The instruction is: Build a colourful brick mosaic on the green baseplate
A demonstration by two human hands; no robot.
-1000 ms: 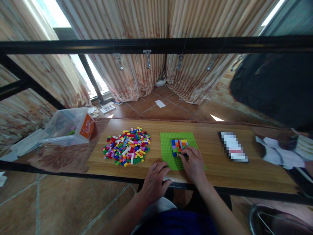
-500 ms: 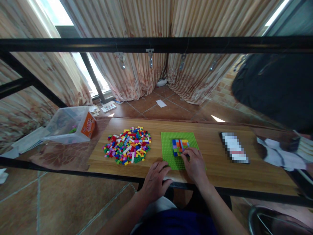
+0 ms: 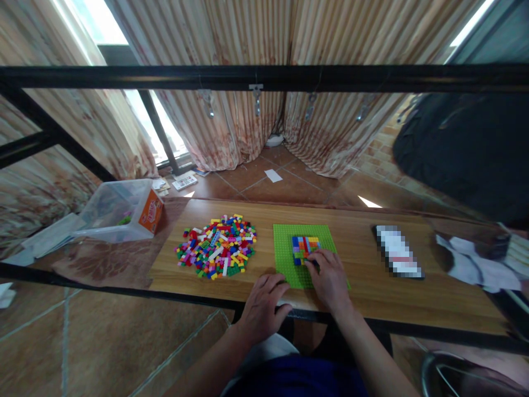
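Right hand (image 3: pixel 329 280): fingers curled onto near-right edge of brick patch (image 3: pixel 303 246) on green baseplate (image 3: pixel 284 259), mid table (image 3: pixel 359 240), near edge. Can't tell if it grips a brick. Left hand (image 3: pixel 263 306): flat, empty, at baseplate's near-left corner. Loose brick pile (image 3: pixel 217 252) left of baseplate. Clear tub (image 3: pixel 118 212) at far-left corner.

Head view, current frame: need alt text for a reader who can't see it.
A person's right hand touches a small multicoloured patch of plastic bricks on a flat green square baseplate; the left hand rests at the near edge of the wooden table. A loose pile of coloured bricks lies left of the plate.
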